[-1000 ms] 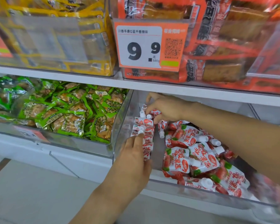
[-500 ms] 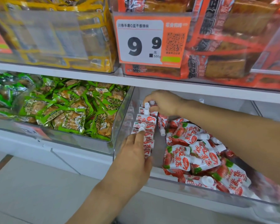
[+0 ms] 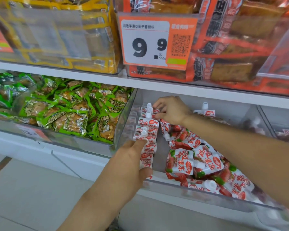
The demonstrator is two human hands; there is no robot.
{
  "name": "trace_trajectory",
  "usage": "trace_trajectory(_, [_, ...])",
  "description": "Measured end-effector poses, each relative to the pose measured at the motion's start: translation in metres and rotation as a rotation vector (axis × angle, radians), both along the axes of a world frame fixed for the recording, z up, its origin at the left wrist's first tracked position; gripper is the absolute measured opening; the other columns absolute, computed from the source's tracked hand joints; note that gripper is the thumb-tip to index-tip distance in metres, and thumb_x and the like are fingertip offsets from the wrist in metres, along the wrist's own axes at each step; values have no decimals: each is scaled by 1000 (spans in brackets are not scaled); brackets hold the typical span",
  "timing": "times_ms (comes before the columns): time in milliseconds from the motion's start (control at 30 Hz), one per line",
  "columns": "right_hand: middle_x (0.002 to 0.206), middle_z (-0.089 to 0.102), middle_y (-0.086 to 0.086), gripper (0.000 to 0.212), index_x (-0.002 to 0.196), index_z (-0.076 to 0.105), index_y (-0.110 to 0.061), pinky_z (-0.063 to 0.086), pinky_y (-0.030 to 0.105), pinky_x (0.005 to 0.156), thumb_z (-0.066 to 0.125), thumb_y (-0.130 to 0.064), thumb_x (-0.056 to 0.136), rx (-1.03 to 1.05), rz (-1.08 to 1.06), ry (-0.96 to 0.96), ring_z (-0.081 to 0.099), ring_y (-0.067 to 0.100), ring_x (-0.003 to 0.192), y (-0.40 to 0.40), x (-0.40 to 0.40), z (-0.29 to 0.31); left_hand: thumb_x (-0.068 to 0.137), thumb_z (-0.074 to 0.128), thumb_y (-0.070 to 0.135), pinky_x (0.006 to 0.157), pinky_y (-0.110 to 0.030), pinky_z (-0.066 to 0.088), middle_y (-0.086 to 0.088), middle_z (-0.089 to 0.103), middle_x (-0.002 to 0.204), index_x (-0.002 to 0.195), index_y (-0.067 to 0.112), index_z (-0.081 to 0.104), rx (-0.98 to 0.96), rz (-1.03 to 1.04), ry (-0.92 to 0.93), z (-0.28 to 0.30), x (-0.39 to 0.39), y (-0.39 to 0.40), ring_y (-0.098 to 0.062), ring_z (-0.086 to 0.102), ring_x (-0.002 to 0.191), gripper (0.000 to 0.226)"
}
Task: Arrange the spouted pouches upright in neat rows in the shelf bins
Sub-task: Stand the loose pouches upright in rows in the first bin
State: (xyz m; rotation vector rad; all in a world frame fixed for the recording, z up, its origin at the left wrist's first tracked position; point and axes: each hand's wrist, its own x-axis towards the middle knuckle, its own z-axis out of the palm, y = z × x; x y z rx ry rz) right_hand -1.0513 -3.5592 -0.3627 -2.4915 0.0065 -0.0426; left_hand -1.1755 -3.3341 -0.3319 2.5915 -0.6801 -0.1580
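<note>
The left hand's fingertips (image 3: 144,142) pressed against the near end of a row of upright pouches (image 3: 148,130), with the thumb curled round the front of the row lower down, so that the left hand (image 3: 128,162) gripped the row and braced it. At the far end, the fingers of the right hand (image 3: 169,110) were curled over the rearmost pouches, pinching them just below their white caps (image 3: 149,107); how many it held could not be told, since the knuckles hid them. Between the two hands the row stood against the left wall of the clear bin (image 3: 123,124), spouts up.

The step in hand looked to be squeezing this first row together and squaring it against the wall. To the right, across a bare strip of bin floor, a loose heap of pouches (image 3: 198,160) lay flat and tumbled, spouts pointing every way, and one pouch (image 3: 205,110) stood alone near the back. Much of the task therefore seemed left.

The next move would call for keeping one hand on the row so it does not topple, while the other takes a pouch from the heap, turns it spout up, and sets it beside the row to begin a second one.

Beside this bin sat a bin of green snack packets (image 3: 70,114), and a price tag (image 3: 157,44) hung from the shelf above.
</note>
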Motion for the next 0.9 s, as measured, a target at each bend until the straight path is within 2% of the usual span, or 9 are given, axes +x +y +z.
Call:
trace_trajectory(100, [129, 62, 5, 52, 127, 62, -19, 52, 33, 95, 81, -17, 79, 17, 95, 135, 65, 19, 105, -2, -3, 14, 84, 72, 34, 90, -21, 41, 8, 50, 129, 145, 36, 33, 28, 18, 23, 5, 0, -4, -13, 51, 117, 72])
trace_trajectory(200, [144, 50, 0, 64, 142, 46, -21, 43, 30, 101, 74, -31, 86, -177, 174, 83, 54, 19, 125, -10, -31, 39, 85, 71, 37, 92, -22, 42, 7, 48, 131, 146, 35, 32, 30, -7, 37, 8, -3, -3, -14, 51, 118, 72])
trace_trajectory(267, [132, 59, -3, 52, 133, 54, -22, 45, 29, 98, 71, -38, 86, -266, 204, 40, 58, 16, 117, -18, -68, 58, 84, 71, 39, 92, -18, 39, 8, 46, 133, 145, 32, 35, 1, -13, 10, 10, -6, -2, -13, 50, 120, 71])
trace_trajectory(400, [90, 70, -22, 28, 105, 68, -36, 50, 14, 73, 74, -47, 81, -218, 284, 165, 65, -5, 78, -35, -149, 77, 80, 77, 30, 87, -14, 36, 8, 57, 123, 128, 26, 59, -92, -72, -170, 17, -4, -12, -12, 57, 109, 52])
trace_trajectory(467, [88, 68, -23, 27, 103, 68, -37, 48, 10, 70, 70, -53, 82, -199, 311, 203, 63, -7, 78, -39, -178, 69, 79, 78, 27, 86, -10, 36, 9, 62, 116, 120, 26, 66, -138, -178, -169, 20, -2, -24, -7, 58, 101, 43])
trace_trajectory(567, [92, 68, -19, 29, 107, 67, -35, 46, 11, 71, 60, -56, 89, -221, 385, 157, 61, -6, 80, -40, -202, 48, 79, 79, 30, 78, 1, 33, 13, 61, 108, 121, 28, 65, -116, -335, -21, 16, 1, -46, 8, 52, 88, 45])
trace_trajectory(667, [80, 69, -12, 38, 106, 69, -31, 42, 12, 63, 59, -62, 87, -192, 407, 157, 58, 0, 69, -39, -212, 37, 73, 83, 34, 85, 4, 27, 14, 57, 122, 131, 26, 59, 6, -470, 76, 2, 8, -62, 2, 52, 109, 63])
trace_trajectory(767, [82, 70, -11, 38, 104, 70, -35, 49, 28, 70, 60, -65, 83, -142, 394, 138, 60, 7, 73, -41, -217, 32, 70, 84, 35, 89, 4, 23, 8, 51, 130, 133, 25, 56, 57, -496, 75, -9, 14, -70, -6, 49, 119, 70])
trace_trajectory(900, [84, 70, -10, 26, 103, 72, -33, 50, 30, 69, 60, -52, 91, 18, 340, 152, 61, 8, 71, -46, -225, 29, 81, 72, 11, 89, -1, 28, 3, 56, 132, 128, 22, 62, 54, -491, 37, -13, 17, -76, -11, 52, 117, 49])
